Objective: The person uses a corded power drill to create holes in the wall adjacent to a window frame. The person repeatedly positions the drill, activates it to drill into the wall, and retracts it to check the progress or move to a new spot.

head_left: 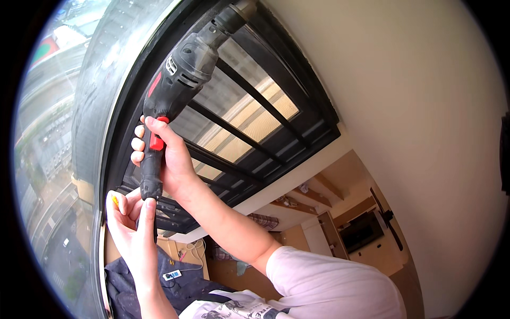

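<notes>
My right hand (pixel 172 151) is wrapped around the handle of a large black power drill (pixel 186 69), with the thumb beside its red trigger. The drill slants up to the right, and its front end (pixel 231 21) reaches the top of the view near the window frame. What its tip meets cannot be made out. Below, my left hand (pixel 130 215) is closed at the bottom of the handle, thumb and fingers against its end. A small yellow piece (pixel 115 201) shows between the curled fingers of that hand.
A black-framed window (pixel 249 143) with bars stands behind the drill, beside a pale wall (pixel 404 106). Glass on the left (pixel 53 159) looks far down on a road. Below lie dark cloth (pixel 122 282), a white cable (pixel 196 247) and a small white-and-blue item (pixel 171 275).
</notes>
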Demonstrator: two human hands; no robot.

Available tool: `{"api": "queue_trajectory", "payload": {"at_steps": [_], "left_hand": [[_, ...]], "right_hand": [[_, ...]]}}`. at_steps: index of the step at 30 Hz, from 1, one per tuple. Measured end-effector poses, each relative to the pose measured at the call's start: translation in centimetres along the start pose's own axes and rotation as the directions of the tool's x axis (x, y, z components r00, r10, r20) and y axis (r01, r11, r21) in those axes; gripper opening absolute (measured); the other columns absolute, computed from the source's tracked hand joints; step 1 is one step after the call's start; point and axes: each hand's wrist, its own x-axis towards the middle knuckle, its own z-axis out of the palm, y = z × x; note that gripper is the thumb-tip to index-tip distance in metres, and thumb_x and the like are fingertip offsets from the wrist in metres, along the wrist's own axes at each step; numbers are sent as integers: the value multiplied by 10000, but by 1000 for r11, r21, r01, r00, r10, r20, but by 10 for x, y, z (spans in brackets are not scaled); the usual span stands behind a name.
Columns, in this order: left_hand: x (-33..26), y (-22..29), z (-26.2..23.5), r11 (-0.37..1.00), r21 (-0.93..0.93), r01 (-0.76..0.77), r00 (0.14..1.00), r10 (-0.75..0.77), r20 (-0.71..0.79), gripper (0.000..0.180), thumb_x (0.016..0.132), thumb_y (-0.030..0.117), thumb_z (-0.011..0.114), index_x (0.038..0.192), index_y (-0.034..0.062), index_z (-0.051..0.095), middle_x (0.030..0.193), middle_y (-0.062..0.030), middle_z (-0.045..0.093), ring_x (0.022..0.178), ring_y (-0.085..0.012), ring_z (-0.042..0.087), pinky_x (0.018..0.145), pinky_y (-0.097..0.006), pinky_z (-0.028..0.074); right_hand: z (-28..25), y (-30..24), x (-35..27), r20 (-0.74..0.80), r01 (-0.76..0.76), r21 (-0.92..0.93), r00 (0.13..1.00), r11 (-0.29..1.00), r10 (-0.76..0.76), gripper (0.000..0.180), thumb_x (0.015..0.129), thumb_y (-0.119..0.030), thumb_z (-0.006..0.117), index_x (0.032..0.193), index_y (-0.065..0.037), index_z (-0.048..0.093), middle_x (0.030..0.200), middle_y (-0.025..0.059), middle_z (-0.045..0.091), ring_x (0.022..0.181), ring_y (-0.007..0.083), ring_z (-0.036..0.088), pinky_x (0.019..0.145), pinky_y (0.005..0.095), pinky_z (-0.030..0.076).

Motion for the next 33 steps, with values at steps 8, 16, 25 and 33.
{"api": "queue_trajectory", "payload": {"at_steps": [8, 16, 25, 33], "left_hand": [[-2, -19, -13, 1000, 3, 5, 1000, -5, 27, 330, 862, -91, 627, 941, 81, 357, 893, -23, 490, 847, -50, 555, 773, -159, 427], [-7, -32, -24, 999, 41, 29, 1000, -29, 10, 320, 872, -74, 632, 1050, 39, 392, 1008, -79, 563, 914, -87, 586, 826, -193, 460], [-50, -75, -42, 991, 74, 108, 994, -109, 10, 345, 856, -58, 657, 1077, 28, 406, 1060, -86, 567, 928, -100, 594, 815, -229, 478], [-66, -56, -98, 931, 352, 98, 995, -80, -66, 299, 1015, 225, 384, 762, 77, 439, 672, 24, 384, 575, -62, 325, 528, -241, 244]], "right_hand": [[-8, 10, -2, 0, 31, -9, 1000, 999, -31, 255, 902, -178, 633, 1097, -70, 509, 893, 31, 527, 711, 120, 522, 587, 271, 464], [-19, 23, -1, -17, 20, -9, 1000, 1000, -21, 246, 886, -158, 618, 1093, -75, 514, 882, 34, 527, 690, 121, 523, 566, 267, 463], [-51, 38, -39, 23, 19, -161, 1000, 987, -16, 305, 851, -139, 605, 1107, -47, 467, 874, 36, 513, 683, 107, 527, 542, 250, 461], [-155, 71, -137, -97, -333, -336, 943, 881, 320, 254, 805, -192, 653, 946, -26, 522, 683, 40, 514, 500, 107, 477, 472, 240, 415]]}}
